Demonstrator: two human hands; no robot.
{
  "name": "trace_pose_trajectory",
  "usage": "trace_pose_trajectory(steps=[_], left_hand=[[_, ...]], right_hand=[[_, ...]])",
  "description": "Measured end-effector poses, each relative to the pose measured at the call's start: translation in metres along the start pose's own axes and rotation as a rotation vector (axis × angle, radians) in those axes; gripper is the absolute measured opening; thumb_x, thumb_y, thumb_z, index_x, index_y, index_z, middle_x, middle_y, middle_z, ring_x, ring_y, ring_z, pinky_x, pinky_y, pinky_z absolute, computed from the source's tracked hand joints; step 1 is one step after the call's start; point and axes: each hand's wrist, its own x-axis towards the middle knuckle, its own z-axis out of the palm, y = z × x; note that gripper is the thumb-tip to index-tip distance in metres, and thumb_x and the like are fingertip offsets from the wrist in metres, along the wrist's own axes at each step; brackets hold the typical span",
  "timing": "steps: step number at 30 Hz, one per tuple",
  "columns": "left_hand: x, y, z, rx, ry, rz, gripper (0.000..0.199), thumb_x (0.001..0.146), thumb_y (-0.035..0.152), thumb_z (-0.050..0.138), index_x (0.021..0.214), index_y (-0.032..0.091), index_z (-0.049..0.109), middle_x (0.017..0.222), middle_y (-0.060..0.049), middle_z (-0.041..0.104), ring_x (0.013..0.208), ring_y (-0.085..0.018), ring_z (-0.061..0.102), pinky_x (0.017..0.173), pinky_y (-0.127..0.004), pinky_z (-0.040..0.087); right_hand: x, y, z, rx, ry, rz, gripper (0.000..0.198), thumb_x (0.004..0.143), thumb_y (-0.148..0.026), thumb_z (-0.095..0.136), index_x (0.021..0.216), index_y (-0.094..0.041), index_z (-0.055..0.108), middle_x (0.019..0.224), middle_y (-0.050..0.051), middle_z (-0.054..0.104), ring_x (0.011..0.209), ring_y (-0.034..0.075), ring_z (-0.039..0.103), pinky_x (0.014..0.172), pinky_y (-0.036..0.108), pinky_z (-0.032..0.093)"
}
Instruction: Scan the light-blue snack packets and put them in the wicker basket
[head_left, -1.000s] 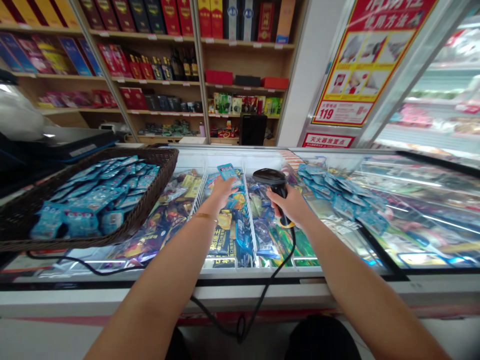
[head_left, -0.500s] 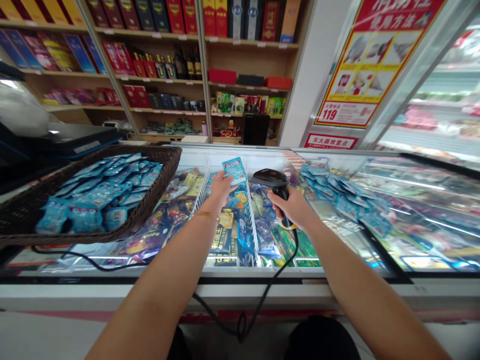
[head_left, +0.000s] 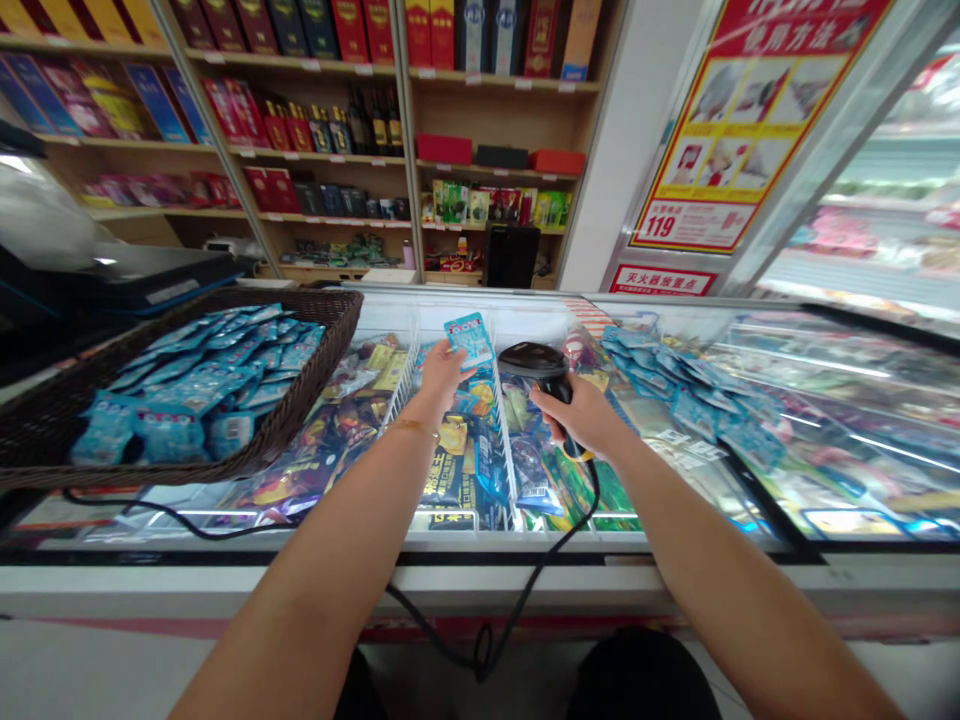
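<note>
My left hand (head_left: 442, 372) pinches a small blue packet (head_left: 471, 340) by its lower left side, above the freezer. In my right hand (head_left: 581, 412) is a black barcode scanner (head_left: 534, 360), my fingers wrapped round its handle. The scanner's head points left toward the packet, with a gap between them. A dark wicker basket (head_left: 341, 335) on the left holds many similar blue packets (head_left: 202, 375). More blue packets (head_left: 686, 385) lie in a loose pile on the freezer's glass to the right.
Below my hands the chest freezer (head_left: 540, 548) holds bagged foods split by white wire dividers (head_left: 504, 440). The scanner's black cable (head_left: 536, 580) hangs in a loop over the front edge. Shelves of boxes and bottles (head_left: 367, 125) stand behind. A red and yellow poster (head_left: 739, 130) is at right.
The scanner in my right hand has shifted slightly left, closer to the packet. My left hand and the packet have stayed almost still.
</note>
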Motion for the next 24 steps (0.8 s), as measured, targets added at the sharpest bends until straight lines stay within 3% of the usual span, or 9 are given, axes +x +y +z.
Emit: trace_pose_trajectory(steps=[10,17,21,24], left_hand=[[0.0,0.0,0.001,0.004,-0.01,0.002,0.018,0.072,0.011,0.071,0.088,0.018,0.065,0.077,-0.001,0.066,0.083,-0.017,0.068,0.09,-0.045,0.058],[0.0,-0.001,0.008,0.063,0.127,0.027,0.013,0.072,0.008,0.068,0.08,0.017,0.066,0.075,-0.001,0.067,0.076,-0.016,0.068,0.083,-0.04,0.059],[-0.001,0.0,0.037,0.018,0.143,-0.077,0.02,0.068,0.002,0.071,0.073,0.017,0.06,0.063,0.004,0.058,0.063,-0.011,0.062,0.08,-0.036,0.061],[0.0,0.001,0.08,-0.076,0.105,-0.15,0.023,0.071,0.0,0.071,0.079,0.017,0.057,0.067,0.003,0.06,0.062,-0.009,0.062,0.082,-0.036,0.061]], right_hand=[[0.002,0.006,0.0,0.006,-0.005,0.001,0.021,0.083,-0.035,0.067,0.083,-0.02,0.051,0.053,-0.004,0.057,0.035,0.012,0.053,0.039,0.025,0.044],[0.014,0.014,-0.012,0.169,0.036,0.024,0.026,0.08,-0.04,0.07,0.087,-0.02,0.054,0.054,-0.006,0.055,0.035,0.011,0.053,0.035,0.022,0.041],[0.017,0.012,-0.038,0.281,0.094,0.022,0.029,0.079,-0.041,0.071,0.085,-0.02,0.052,0.054,-0.006,0.055,0.034,0.011,0.052,0.034,0.022,0.04],[0.012,0.014,-0.07,0.317,0.168,-0.003,0.029,0.08,-0.041,0.071,0.084,-0.021,0.051,0.054,-0.006,0.054,0.034,0.01,0.05,0.034,0.022,0.039]])
